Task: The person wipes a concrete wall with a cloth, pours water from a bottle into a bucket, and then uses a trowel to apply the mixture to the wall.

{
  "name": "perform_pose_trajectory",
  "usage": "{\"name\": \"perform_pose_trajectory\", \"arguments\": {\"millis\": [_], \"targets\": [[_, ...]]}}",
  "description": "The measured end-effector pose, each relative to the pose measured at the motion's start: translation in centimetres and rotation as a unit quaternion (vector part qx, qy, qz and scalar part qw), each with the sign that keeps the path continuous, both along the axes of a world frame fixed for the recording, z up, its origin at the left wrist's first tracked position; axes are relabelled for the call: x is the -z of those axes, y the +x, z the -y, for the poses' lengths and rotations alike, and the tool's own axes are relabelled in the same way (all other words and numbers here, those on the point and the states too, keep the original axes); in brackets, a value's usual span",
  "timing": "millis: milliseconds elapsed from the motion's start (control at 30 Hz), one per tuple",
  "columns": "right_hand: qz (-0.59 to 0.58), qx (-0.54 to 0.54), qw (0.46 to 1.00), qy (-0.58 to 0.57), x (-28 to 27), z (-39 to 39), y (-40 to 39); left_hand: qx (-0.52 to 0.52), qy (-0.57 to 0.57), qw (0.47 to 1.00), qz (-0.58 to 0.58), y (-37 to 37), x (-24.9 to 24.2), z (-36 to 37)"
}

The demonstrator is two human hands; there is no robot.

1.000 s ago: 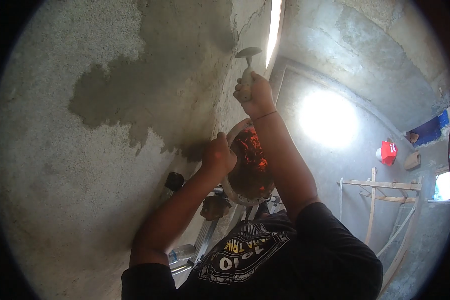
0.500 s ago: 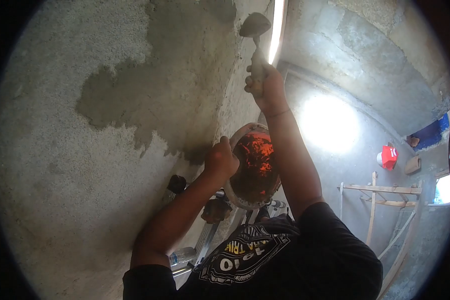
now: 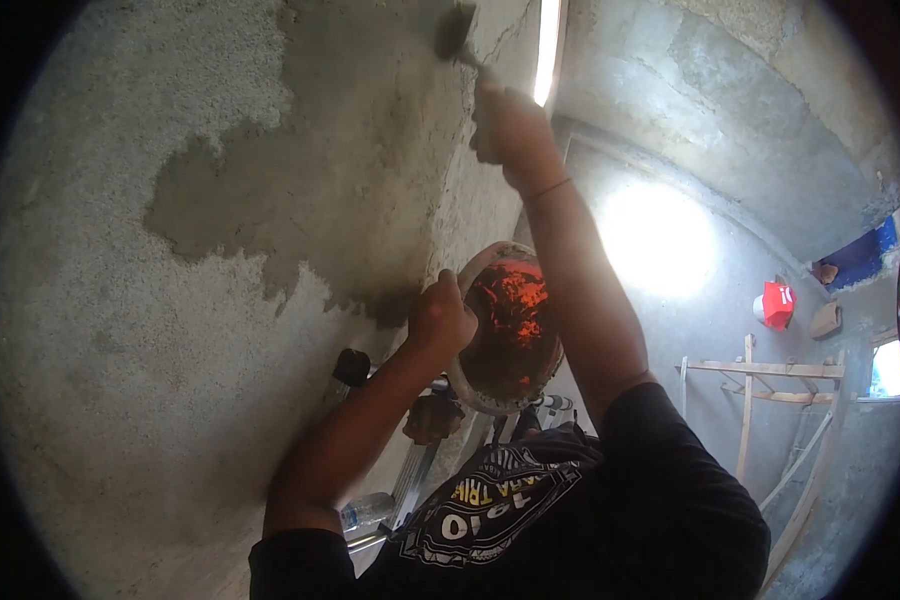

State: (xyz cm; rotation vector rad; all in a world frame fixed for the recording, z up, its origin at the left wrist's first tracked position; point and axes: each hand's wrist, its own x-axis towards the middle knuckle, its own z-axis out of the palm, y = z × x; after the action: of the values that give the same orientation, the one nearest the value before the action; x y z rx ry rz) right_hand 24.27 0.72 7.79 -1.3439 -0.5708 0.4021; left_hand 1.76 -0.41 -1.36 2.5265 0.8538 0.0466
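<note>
High up, my right hand (image 3: 515, 135) is wrapped round the handle of a trowel (image 3: 455, 33), its rounded grey blade turned toward the wall and overlapping the top of the damp plaster patch (image 3: 360, 170). My left hand (image 3: 442, 318) grips the near-wall rim of a bucket (image 3: 494, 254) with its fingers closed. Orange shows on the bucket's inside between dark, wet-looking smears. Rough, dry grey wall (image 3: 120, 350) surrounds the darker patch on the left and below.
Below the bucket stands a metal ladder (image 3: 415, 480), with a clear plastic bottle (image 3: 368, 511) beside it. A wooden frame (image 3: 770, 370) leans at the right. A red-and-white container (image 3: 775, 305) is farther back, and bright light glares on the far wall.
My right hand has moved up and left, and the trowel has swung from upright to tilted toward the wall, blurred by motion. My left hand and the bucket stay nearly in place.
</note>
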Motion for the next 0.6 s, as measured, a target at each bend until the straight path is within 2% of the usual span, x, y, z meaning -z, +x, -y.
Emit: {"name": "perform_pose_trajectory", "arguments": {"millis": [67,100,200,267,300,333,367,433,500,533,600], "targets": [[0.236,-0.026,0.969,0.07,0.9,0.5,3.2,0.002,-0.003,1.0,-0.005,0.0,-0.2,0.1],[-0.129,-0.056,0.988,0.07,-3.6,2.7,0.5,-0.002,-0.001,1.0,-0.006,0.0,-0.2,0.1],[-0.138,-0.014,0.988,0.068,-1.1,3.4,0.9,-0.003,0.004,1.0,-0.007,0.1,-0.1,-0.1],[-0.174,0.005,0.983,0.061,3.7,1.8,1.8,0.001,0.007,1.0,-0.01,0.0,-0.2,0.0],[-0.02,0.005,1.0,0.014,7.5,0.6,2.9,0.0,0.001,1.0,-0.007,-0.1,-0.4,0.0],[0.136,0.006,0.99,-0.034,9.3,0.0,3.6,0.0,-0.004,1.0,-0.005,0.0,-0.5,0.0],[0.135,0.009,0.99,-0.031,8.5,-0.3,2.8,0.003,-0.001,1.0,-0.006,0.0,-0.5,-0.1],[-0.037,0.006,0.999,-0.034,4.9,-0.6,-0.4,0.0,-0.01,1.0,0.009,0.0,-0.2,-0.1],[-0.072,0.017,0.997,-0.03,0.4,0.3,-2.4,-0.001,-0.006,1.0,0.008,0.2,-0.1,-0.2],[-0.107,0.026,0.993,-0.029,-0.8,0.8,-2.9,-0.004,-0.004,1.0,0.007,0.1,0.0,0.0],[-0.094,0.004,0.995,0.014,-1.6,1.8,-2.3,-0.004,-0.012,1.0,0.003,0.0,-0.2,0.1]]}}
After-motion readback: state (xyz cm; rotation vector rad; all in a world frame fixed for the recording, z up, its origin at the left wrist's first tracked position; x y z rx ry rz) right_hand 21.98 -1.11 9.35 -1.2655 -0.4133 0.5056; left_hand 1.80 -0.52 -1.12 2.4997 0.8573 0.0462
